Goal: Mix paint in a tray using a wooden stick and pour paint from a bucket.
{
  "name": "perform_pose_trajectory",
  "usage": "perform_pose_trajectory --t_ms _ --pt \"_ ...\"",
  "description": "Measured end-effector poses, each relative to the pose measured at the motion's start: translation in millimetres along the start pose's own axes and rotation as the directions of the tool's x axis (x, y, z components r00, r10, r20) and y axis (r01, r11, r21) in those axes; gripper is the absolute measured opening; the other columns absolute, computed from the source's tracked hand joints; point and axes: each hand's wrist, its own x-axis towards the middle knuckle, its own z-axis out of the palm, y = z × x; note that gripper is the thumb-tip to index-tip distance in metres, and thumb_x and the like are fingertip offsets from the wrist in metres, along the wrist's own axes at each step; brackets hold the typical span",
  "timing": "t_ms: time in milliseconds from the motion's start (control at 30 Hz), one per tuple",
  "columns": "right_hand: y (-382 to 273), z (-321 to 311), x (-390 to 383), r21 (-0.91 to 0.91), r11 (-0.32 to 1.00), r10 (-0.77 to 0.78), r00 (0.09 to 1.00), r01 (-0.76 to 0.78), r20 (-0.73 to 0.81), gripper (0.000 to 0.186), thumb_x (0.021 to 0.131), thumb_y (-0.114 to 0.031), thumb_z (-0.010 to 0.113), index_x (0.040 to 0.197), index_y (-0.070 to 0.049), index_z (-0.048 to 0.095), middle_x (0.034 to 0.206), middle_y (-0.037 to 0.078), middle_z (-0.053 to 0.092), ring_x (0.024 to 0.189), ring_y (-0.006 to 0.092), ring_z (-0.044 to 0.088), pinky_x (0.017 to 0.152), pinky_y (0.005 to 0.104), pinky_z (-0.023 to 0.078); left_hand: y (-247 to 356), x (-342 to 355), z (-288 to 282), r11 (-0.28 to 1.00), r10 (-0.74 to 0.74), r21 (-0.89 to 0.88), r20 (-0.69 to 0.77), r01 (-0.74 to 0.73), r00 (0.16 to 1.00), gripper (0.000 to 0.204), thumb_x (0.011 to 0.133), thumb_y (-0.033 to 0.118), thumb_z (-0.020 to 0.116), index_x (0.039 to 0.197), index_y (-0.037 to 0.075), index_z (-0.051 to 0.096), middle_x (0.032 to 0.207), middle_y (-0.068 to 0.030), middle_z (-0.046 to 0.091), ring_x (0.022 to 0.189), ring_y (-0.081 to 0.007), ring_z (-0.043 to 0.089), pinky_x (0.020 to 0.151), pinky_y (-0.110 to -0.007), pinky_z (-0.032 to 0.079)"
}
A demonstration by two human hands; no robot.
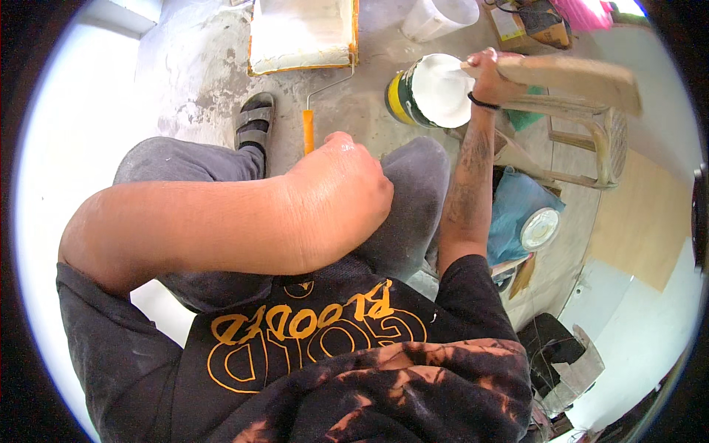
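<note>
The right hand (487, 77) wraps closed around a wooden board (572, 77), whose narrow end points over the bucket (405, 100) of white paint (439, 92). The left hand (353, 171) curls above the knee (413, 173); its fingers are mostly hidden, so I cannot tell whether it holds anything. Just beyond it, the roller's orange handle (308, 129) shows, its wire reaching the tray (303, 63). A stool (609, 148) stands right of the bucket.

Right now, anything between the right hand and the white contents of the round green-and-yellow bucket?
Only the long, flat, pale wooden piece gripped by the right hand: its tip overlaps the right side of the white contents in this view. Contact can't be told. Nothing else visible intervenes.
</note>
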Motion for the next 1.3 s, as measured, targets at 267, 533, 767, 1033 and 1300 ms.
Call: perform_pose_trajectory --t_ms 267,533,767,1033,1300 --pt "59 -63 0 0.278 0.78 0.594 0.803 -0.561 -0.045 0.017 0.073 0.0 0.065 0.074 -0.003 0.048 0.057 0.007 0.05 0.046 0.0194 0.049 0.045 0.0381 0.047 -2 -14 9 0.999 -0.013 0.05 -0.109 0.018 0.994 0.02 0.08 0.016 0.057 0.095 0.003 0.061 0.085 -0.0089 0.062 0.086 -0.0233 0.062 0.074 -0.036 0.047" --pt "-7 -47 -6 0.368 0.839 0.481 0.863 -0.402 -0.154 0.023 0.08 0.0 0.06 0.088 -0.018 0.046 0.058 0.003 0.046 0.049 0.0177 0.047 0.05 0.0386 0.044 7 -29 12 0.999 -0.009 0.038 -0.126 0.013 0.992 0.022 0.081 0.016 0.056 0.097 0.001 0.06 0.086 -0.0091 0.06 0.087 -0.0231 0.06 0.075 -0.035 0.044" --pt "0 -16 6 0.047 0.998 -0.036 0.999 0.036 -0.018 0.014 0.08 0.001 0.066 0.083 0.001 0.052 0.057 0.011 0.06 0.047 0.0162 0.057 0.052 0.0355 0.053 8 -10 -2 0.996 0.055 0.071 -0.103 -0.048 0.993 0.021 0.08 0.017 0.057 0.095 0.002 0.06 0.085 -0.0095 0.061 0.087 -0.0238 0.06 0.077 -0.036 0.045" --pt "20 -48 -5 0.11 0.854 0.52 0.84 -0.508 -0.157 0.025 0.082 -0.009 0.067 0.077 -0.001 0.044 0.054 0.009 0.052 0.041 0.017 0.05 0.042 0.0331 0.048 4 -8 5 0.99 0.03 0.141 -0.115 -0.014 0.993 0.022 0.081 0.016 0.057 0.097 0.002 0.06 0.084 -0.0089 0.062 0.084 -0.0239 0.061 0.076 -0.036 0.047" --pt "-62 -29 21 0.289 0.942 0.197 0.978 -0.169 -0.068 0.02 0.081 -0.004 0.067 0.08 -0.001 0.047 0.056 0.012 0.057 0.045 0.0192 0.056 0.047 0.0382 0.053 9 -13 6 0.993 0.071 0.1 -0.154 -0.056 0.985 0.023 0.08 0.017 0.058 0.097 0.001 0.06 0.085 -0.0098 0.062 0.086 -0.0244 0.062 0.077 -0.037 0.047"
